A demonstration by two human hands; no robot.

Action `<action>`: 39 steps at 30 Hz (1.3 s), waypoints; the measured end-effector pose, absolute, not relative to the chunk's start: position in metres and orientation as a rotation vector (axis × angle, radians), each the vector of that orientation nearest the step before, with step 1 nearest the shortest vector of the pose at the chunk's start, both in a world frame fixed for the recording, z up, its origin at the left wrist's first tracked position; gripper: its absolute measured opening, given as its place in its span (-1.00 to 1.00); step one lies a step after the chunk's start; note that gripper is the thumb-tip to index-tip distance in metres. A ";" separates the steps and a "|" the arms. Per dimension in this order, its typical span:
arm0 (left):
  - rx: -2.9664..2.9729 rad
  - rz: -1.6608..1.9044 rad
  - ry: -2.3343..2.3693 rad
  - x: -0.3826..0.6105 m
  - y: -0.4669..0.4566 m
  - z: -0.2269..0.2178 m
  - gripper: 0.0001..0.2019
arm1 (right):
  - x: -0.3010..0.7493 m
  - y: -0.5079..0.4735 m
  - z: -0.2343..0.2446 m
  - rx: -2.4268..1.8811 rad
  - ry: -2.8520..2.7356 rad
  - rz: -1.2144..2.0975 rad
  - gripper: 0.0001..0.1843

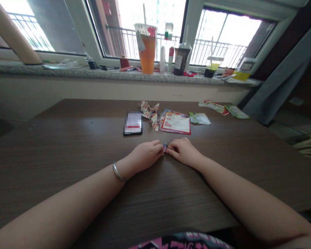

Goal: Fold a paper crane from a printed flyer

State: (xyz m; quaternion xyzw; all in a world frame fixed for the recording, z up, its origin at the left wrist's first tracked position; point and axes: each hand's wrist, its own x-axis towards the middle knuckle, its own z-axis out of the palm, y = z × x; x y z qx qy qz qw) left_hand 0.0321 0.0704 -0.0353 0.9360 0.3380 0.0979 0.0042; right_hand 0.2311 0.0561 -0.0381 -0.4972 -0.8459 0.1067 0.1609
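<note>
- Small patterned piece (165,148) sits between both hands, nearer than the red-edged card (176,122); its long axis is unclear.
- Left hand (147,155) and right hand (186,152), equally close, pinch opposite sides, fingertips closed.

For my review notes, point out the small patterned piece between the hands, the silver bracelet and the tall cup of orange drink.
Small patterned piece (165,148): head view, on its visible middle.
Silver bracelet (116,171): head view, on the band's outer face.
Tall cup of orange drink (147,55): head view, on its orange-filled side.
</note>
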 end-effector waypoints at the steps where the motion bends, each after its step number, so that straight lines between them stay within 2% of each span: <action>1: 2.913 0.314 1.084 0.033 0.070 -0.035 -0.81 | 0.231 0.055 -0.037 -1.435 -2.411 0.279 -0.72; 5: 2.794 0.341 1.181 0.034 0.070 -0.034 -0.80 | 0.231 0.054 -0.035 -1.516 -2.381 0.153 -0.70; 15: 2.739 0.344 1.210 0.036 0.071 -0.033 -0.71 | 0.234 0.059 -0.035 -1.518 -2.450 0.158 -0.73; 25: 2.792 0.250 1.279 0.037 0.073 -0.036 -0.71 | 0.230 0.053 -0.031 -1.515 -2.460 0.050 -0.71; 39: 2.768 0.242 1.304 0.037 0.073 -0.034 -0.69 | 0.229 0.054 -0.032 -1.555 -2.470 0.059 -0.71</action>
